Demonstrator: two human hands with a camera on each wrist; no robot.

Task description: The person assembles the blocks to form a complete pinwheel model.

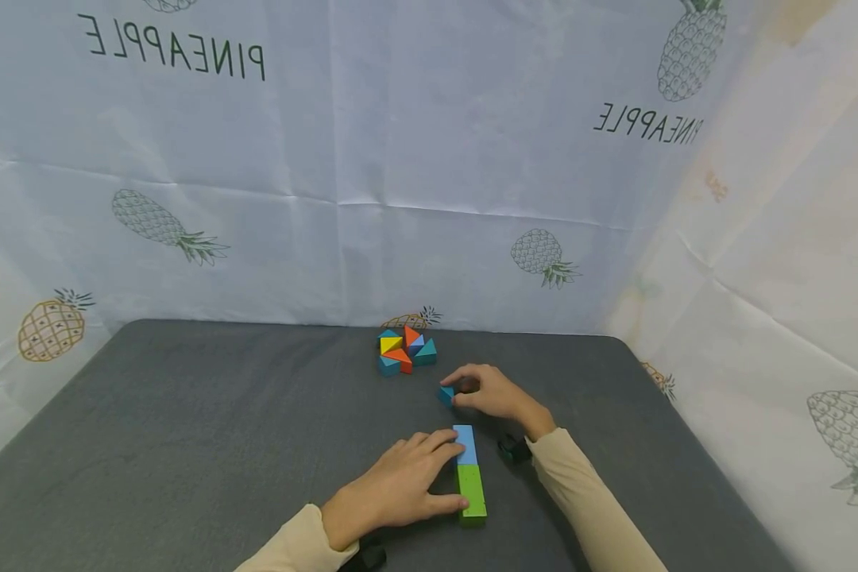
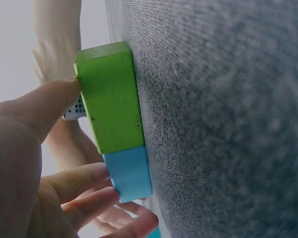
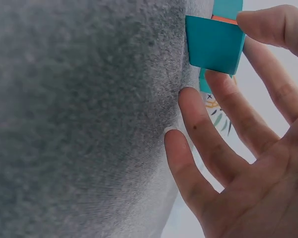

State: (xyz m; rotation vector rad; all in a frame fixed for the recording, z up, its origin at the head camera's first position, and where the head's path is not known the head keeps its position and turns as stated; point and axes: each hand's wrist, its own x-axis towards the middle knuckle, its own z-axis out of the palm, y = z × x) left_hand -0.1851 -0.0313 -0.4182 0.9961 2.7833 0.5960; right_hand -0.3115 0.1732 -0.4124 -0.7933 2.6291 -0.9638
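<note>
Gray table (image 1: 186, 453). Left hand (image 1: 398, 483), fingers spread; right hand (image 1: 496, 393), thumb and fingers pinching. Green block (image 1: 473, 488) end to end with light-blue block (image 1: 466, 446) (left thumb touches green, fingertips blue). Pinched: teal block (image 1: 446, 395), near light-blue's far end.

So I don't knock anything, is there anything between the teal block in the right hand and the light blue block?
Nothing visible; only grey tabletop lies between the teal block and the light blue block.

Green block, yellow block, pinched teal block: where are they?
Green block (image 1: 473, 486), head view: top face.
Yellow block (image 1: 389, 346), head view: camera-facing side.
Pinched teal block (image 3: 213, 45), right wrist view: broad flat face.
</note>
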